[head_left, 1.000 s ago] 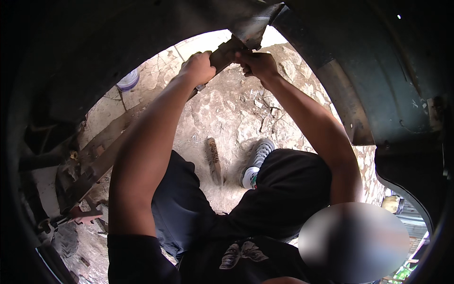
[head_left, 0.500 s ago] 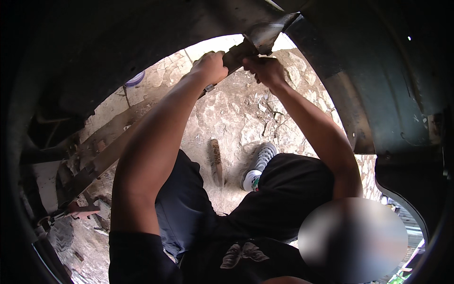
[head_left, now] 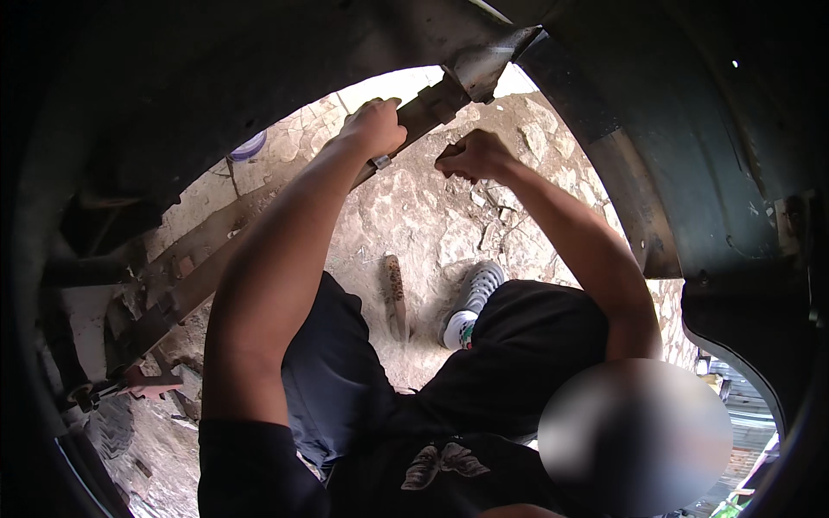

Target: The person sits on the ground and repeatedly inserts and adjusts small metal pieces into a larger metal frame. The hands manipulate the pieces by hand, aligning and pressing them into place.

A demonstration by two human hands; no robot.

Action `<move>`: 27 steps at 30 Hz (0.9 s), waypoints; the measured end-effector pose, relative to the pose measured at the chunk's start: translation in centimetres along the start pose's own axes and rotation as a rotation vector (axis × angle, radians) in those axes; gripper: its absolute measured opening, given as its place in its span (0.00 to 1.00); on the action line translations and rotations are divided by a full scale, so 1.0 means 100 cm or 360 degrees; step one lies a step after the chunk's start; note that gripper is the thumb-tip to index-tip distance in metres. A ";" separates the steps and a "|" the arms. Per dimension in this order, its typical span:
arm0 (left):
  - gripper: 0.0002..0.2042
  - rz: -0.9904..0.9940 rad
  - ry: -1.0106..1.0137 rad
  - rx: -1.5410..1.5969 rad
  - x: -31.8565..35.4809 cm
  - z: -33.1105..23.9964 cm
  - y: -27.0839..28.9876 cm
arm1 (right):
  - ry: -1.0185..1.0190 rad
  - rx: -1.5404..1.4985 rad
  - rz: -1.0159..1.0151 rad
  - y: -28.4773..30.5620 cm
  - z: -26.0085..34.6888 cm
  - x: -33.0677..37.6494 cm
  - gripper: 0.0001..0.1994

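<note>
A long, dark leaf spring slants from lower left up to a metal bracket at the top. My left hand is closed round its upper part, just above a small metal clip. My right hand hangs to the right of the leaf spring, apart from it. Its fingers are bent and pressed together in a pinch; a small dark edge shows at the fingertips, too unclear to name. On the ground between my legs lies a brush with a narrow handle.
Dark curved body panels arch over and around me. Stony, uneven ground lies below, beside my shoe. A purple round object sits at the far left. Metal rods and a reddish part are at lower left.
My right hand has come away from the leaf spring near the bracket, moving down a little. My left hand keeps its hold and has shifted slightly.
</note>
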State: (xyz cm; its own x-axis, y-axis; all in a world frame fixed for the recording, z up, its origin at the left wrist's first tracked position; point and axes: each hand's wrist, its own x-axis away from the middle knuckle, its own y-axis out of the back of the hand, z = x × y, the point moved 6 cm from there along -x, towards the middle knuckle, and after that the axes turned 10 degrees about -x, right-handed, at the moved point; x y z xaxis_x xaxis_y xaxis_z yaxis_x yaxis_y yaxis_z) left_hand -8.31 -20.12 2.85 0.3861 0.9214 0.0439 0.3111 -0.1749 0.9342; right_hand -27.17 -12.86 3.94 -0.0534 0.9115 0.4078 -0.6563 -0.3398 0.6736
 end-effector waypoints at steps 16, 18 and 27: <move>0.26 -0.0048 -0.0435 -0.0076 0.050 -0.013 0.037 | 0.0246 -0.0685 -0.0196 -0.019 -0.012 0.063 0.17; 0.30 0.0329 -0.0508 -0.0141 0.084 -0.034 0.060 | 0.0275 -0.0757 -0.0229 -0.019 0.003 0.080 0.17; 0.21 0.0360 -0.0467 -0.0426 0.165 -0.073 0.074 | 0.0424 -0.1592 -0.0790 -0.087 0.015 0.090 0.20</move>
State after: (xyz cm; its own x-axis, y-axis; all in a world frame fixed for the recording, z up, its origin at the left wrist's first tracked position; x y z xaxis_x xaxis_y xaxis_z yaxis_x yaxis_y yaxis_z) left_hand -5.97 -3.66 13.04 0.6604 0.7262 0.1912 -0.0298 -0.2291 0.9730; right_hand -20.82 -2.05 2.73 0.2993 0.9541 0.0102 -0.9473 0.2984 -0.1167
